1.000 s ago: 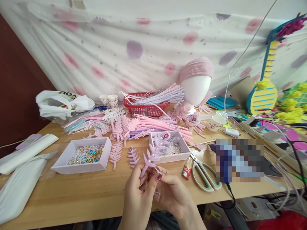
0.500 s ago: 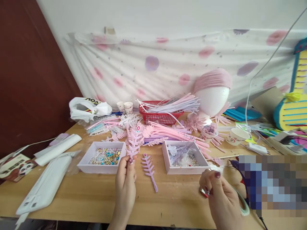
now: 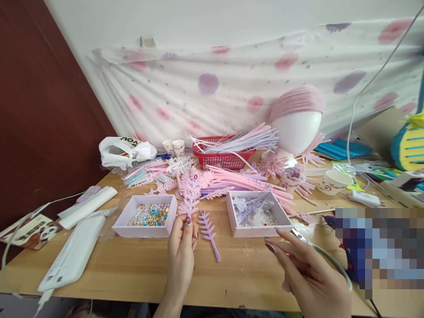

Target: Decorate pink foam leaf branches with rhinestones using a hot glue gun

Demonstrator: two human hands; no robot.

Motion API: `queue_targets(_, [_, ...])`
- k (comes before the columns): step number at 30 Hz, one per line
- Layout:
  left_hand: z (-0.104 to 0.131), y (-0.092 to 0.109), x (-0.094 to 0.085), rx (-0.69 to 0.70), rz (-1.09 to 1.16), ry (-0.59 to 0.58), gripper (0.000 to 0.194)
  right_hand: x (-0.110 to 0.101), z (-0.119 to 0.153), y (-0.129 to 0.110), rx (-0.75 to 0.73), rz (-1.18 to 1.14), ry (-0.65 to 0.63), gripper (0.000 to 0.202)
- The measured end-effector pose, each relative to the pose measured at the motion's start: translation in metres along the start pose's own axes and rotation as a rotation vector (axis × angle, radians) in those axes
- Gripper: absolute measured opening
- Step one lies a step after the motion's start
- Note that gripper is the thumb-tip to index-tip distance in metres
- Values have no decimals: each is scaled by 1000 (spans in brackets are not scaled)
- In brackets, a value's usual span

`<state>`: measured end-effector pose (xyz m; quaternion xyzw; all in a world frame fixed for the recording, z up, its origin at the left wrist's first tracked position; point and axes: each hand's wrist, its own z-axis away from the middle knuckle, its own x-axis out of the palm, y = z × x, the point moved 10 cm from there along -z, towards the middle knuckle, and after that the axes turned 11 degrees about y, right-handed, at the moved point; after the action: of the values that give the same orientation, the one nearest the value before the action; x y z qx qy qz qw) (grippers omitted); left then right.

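My left hand (image 3: 181,247) pinches the lower end of a pink leaf-shaped sprig (image 3: 190,198), held upright, with a red gem and a small teal one near its tip. A lilac sprig (image 3: 208,234) with similar gems lies on the table just right of that hand. My right hand (image 3: 304,269) is over the table at the right, fingers apart and nothing visible between them. Scissors (image 3: 300,236) with a pale green handle lie partly hidden behind it. One box (image 3: 142,232) holds gems and white strands; another (image 3: 258,232) holds pearls and lilac pieces.
Pink stems (image 3: 245,182) lie behind the boxes. A red basket (image 3: 225,161) of stems and a foam head (image 3: 298,128) in a pink wrap are at the back. A paper cup (image 3: 334,182) is at the right, a white power strip (image 3: 77,251) at the left.
My right hand has opened from a closed pinch, its fingers now spread. More of the scissors shows. The camera view has shifted slightly, and my left hand still holds the pink sprig.
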<state>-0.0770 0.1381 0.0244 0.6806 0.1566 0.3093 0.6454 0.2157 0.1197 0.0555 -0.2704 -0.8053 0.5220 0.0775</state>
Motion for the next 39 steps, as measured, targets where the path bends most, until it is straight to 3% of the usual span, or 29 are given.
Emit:
queue_targets(2, [3, 1, 6, 11, -39, -42, 39, -9, 5, 2, 38, -14, 76, 29])
queue_targets(5, [11, -8, 21, -30, -142, -154, 28, -12, 8, -2, -19, -68, 58, 36])
queue_targets(10, [27, -37, 41, -127, -335, -316, 19, -4, 13, -34, -430, -104, -159, 48])
queue_targets(13, [35, -44, 48, -142, -459, -382, 19, -2, 13, -38, -518, -40, -177, 26])
queue_targets(14, [37, -45, 50, -141, -517, -412, 21, -2, 11, -35, -500, -2, -156, 22])
queue_targets(18, [37, -37, 50, -30, -816, -479, 35, -4, 10, -18, -334, 27, -71, 47])
queue_targets(22, [19, -6, 33, 282, -1096, -227, 20, -15, 13, 4, -92, -84, 57, 43])
queue_targets(25, [11, -2, 22, 372, -1219, -113, 26, -23, 14, 16, 40, -136, 131, 18])
queue_targets(26, [10, -5, 21, 381, -1235, -119, 27, -24, 13, 17, 59, -154, 128, 27])
queue_targets(28, [7, -8, 19, 400, -1221, -152, 25, -20, 10, 12, 22, -191, 55, 57])
queue_targets(30, [4, -11, 14, 371, -1159, -177, 25, -14, 7, 0, -75, -202, -27, 66])
queue_targets(35, [-4, -23, -10, 92, -810, -151, 37, -5, 10, -23, -287, -160, -73, 41])
queue_targets(37, [-4, -25, -15, -6, -620, -116, 47, -2, 13, -25, -320, -118, -45, 26])
queue_targets(39, [-3, -24, -19, -82, -447, -64, 54, -2, 15, -20, -289, -70, 24, 27])
